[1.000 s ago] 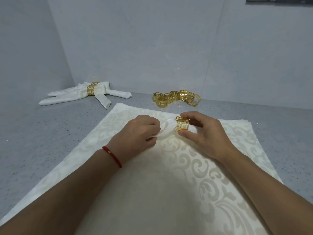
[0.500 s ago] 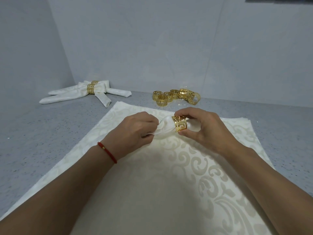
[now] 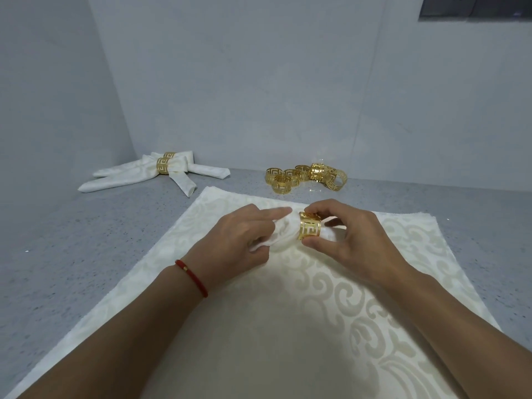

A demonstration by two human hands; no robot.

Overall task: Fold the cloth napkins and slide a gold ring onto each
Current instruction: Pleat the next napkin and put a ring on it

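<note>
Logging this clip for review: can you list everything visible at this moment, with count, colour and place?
Napkin being ringed: one, white, bunched between both hands above the flat cloth.
Gold ring: one, gold fretwork, around that bunched napkin.
Flat patterned cloth: cream with scroll pattern, spread on the counter under the hands; how many layers, cannot tell.
Finished napkins: white, far left by the wall corner, overlapping, with two gold rings on them.
Loose rings: about six, gold, clustered at the back centre of the counter.
Counter: one, grey speckled.
Walls: pale grey.
Dark panel: one, top right.
Bracelet: one, red, left wrist.
Left hand: grips the napkin.
Right hand: pinches the ring.
</note>
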